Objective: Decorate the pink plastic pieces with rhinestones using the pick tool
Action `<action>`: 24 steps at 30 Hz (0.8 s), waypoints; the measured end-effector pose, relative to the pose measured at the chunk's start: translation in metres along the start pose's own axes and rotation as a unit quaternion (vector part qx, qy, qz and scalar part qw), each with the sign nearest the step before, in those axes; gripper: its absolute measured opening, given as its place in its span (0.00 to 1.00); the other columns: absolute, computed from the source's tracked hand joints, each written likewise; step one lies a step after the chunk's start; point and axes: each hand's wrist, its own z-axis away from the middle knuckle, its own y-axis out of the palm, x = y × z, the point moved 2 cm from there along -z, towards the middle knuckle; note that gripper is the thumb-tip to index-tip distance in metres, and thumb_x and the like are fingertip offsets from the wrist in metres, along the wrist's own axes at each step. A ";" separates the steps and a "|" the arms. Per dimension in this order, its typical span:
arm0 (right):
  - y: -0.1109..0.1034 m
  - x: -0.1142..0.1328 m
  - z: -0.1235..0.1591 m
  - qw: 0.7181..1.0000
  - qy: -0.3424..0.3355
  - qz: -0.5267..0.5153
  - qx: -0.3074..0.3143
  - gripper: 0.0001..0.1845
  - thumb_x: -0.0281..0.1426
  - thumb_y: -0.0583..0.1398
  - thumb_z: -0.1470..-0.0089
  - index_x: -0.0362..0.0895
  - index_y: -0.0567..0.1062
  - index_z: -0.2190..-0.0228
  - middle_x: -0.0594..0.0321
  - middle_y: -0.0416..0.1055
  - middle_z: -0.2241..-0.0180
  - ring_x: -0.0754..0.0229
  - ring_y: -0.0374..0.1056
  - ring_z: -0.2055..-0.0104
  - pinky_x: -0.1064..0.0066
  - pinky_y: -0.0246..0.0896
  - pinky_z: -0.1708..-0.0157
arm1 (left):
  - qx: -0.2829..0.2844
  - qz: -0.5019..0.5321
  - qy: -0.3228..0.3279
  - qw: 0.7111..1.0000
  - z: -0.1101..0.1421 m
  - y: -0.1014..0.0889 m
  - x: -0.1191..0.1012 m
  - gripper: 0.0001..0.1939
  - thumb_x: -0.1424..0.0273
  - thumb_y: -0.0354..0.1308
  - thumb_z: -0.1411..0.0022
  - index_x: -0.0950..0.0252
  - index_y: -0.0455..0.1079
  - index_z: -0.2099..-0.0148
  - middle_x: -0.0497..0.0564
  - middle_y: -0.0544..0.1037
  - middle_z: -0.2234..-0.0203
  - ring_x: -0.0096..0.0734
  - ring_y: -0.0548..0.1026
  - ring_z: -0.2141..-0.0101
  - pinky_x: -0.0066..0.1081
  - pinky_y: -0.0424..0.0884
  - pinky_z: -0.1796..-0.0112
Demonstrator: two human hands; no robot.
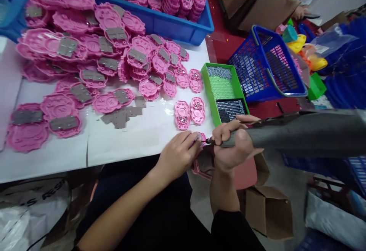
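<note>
Starting with the head view, one small pink piece (203, 138) is being held at the front edge of the white table (148, 138), pretty much hidden by the fingers of the left hand (178, 152), which are being kept narrow around it. A chunky dark screwdriver (297, 133) is being gripped by the right hand (233, 148), fingers wrapped around its front end, and its tip is being pointed at that piece; actual contact can't really be made out. Four loose pink cases (182, 114) are being lined up just beyond. Small screws (219, 72) are being held in the green tray (210, 93), right by a blue basket (247, 72). Loose grey plates (120, 118) are being overlapped near a big pink pile (91, 45), and more cases are being contained by the blue bin (180, 31) behind.
</note>
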 end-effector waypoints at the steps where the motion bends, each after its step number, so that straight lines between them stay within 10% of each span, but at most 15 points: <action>1: 0.002 0.000 0.003 0.999 -0.010 0.006 -0.037 0.09 0.35 0.62 0.45 0.52 0.74 0.60 0.74 0.57 0.83 0.66 0.50 0.86 0.70 0.50 0.86 | -0.003 -0.007 -0.002 1.000 0.000 0.001 0.000 0.09 0.71 0.56 0.26 0.68 0.72 0.48 0.58 0.81 0.54 0.42 0.77 0.54 0.40 0.77 0.56; 7: 0.008 -0.001 0.012 0.994 -0.042 0.034 -0.092 0.09 0.30 0.60 0.44 0.51 0.72 0.60 0.75 0.58 0.81 0.67 0.54 0.85 0.70 0.53 0.83 | 0.003 -0.013 -0.012 1.000 -0.003 0.001 0.001 0.07 0.70 0.56 0.27 0.67 0.72 0.51 0.57 0.81 0.55 0.40 0.76 0.59 0.38 0.74 0.61; 11: 0.003 -0.004 0.000 0.998 -0.029 -0.012 0.056 0.07 0.39 0.63 0.43 0.53 0.70 0.64 0.76 0.55 0.83 0.67 0.48 0.88 0.72 0.48 0.88 | -0.001 -0.019 -0.022 1.000 -0.005 0.000 0.000 0.07 0.70 0.58 0.28 0.67 0.72 0.51 0.56 0.81 0.57 0.40 0.74 0.61 0.38 0.72 0.63; 16: -0.007 -0.007 -0.021 0.938 -0.016 -0.123 0.323 0.11 0.44 0.62 0.41 0.53 0.72 0.60 0.81 0.53 0.87 0.69 0.45 0.92 0.76 0.46 0.92 | -0.001 -0.015 -0.021 1.000 -0.005 0.001 0.000 0.07 0.71 0.60 0.29 0.67 0.72 0.52 0.57 0.80 0.57 0.41 0.73 0.61 0.39 0.72 0.62; 24: -0.008 -0.009 -0.024 0.930 -0.003 -0.142 0.340 0.11 0.43 0.64 0.42 0.53 0.74 0.59 0.80 0.55 0.87 0.69 0.48 0.91 0.76 0.50 0.91 | -0.001 -0.025 -0.025 0.999 -0.004 0.002 -0.001 0.06 0.70 0.57 0.28 0.66 0.71 0.51 0.57 0.79 0.57 0.40 0.73 0.61 0.38 0.71 0.63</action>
